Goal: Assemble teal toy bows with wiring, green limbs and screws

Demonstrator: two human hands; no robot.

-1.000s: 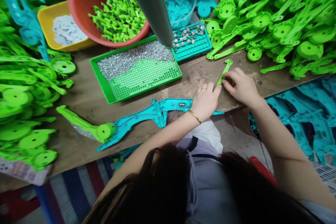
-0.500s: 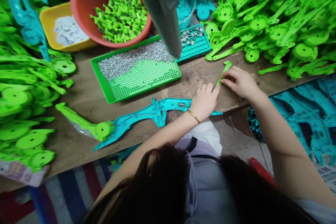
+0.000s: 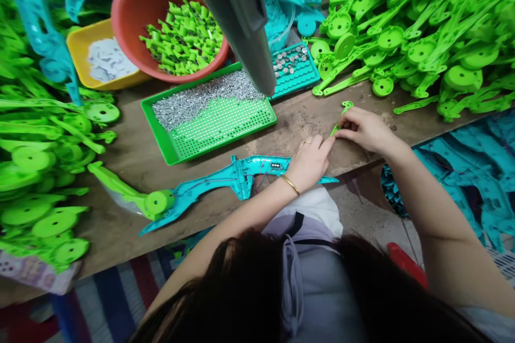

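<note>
A slim green plastic arm (image 3: 346, 105) with a rounded far end lies between my two hands on the bench. My right hand (image 3: 365, 127) is closed, thumb and fingers pinching it along its middle. With bent fingers, my left hand (image 3: 310, 159) closes at its near end, mostly covering that end. Below my left wrist rests a blue plastic bow-shaped half shell (image 3: 213, 179), open side up, with thin wires and a small metal spring-like piece (image 3: 276, 165) in it. A green limb with a round hub (image 3: 157, 203) joins its left end.
A green tray (image 3: 169, 153) of screws and a blue tray (image 3: 298, 83) of small round metal pieces stand behind the hands. A grey tool (image 3: 241, 16) hangs overhead. Around them are a red bowl (image 3: 129, 10), a yellow tray (image 3: 76, 53) and heaped green parts (image 3: 422, 48).
The view has shifted slightly. My right hand's fingers have curled a little more around the green arm, covering more of it, while my left hand stays at its near end.
</note>
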